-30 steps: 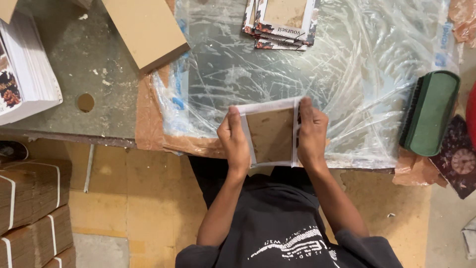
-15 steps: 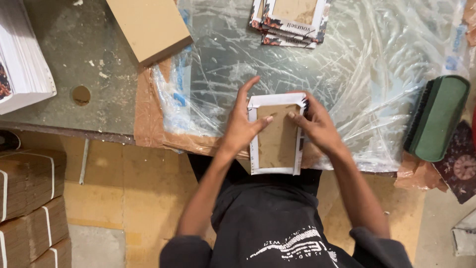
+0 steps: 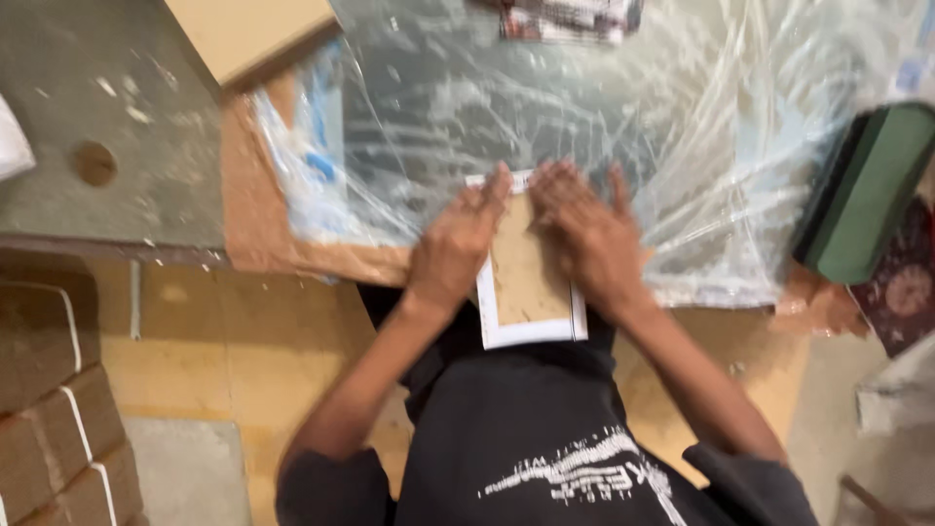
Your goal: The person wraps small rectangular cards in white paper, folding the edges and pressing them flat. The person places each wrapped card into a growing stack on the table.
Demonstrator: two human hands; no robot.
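A small white-bordered rectangular frame with a brown cardboard back (image 3: 529, 292) lies back-up at the near edge of my table, centre of the frame, its lower end overhanging towards my black shirt. My left hand (image 3: 453, 248) rests flat on its left side, fingers spread and closed on nothing. My right hand (image 3: 589, 239) presses flat on its upper right corner, fingers open, also gripping nothing. Under the frame's upper part spreads a crinkled sheet of clear plastic wrap (image 3: 584, 107) over the table. At upper left sits a plain tan cardboard box (image 3: 248, 34); I cannot see inside. A dark green roll (image 3: 862, 190) lies at the right edge. The view is motion-blurred.
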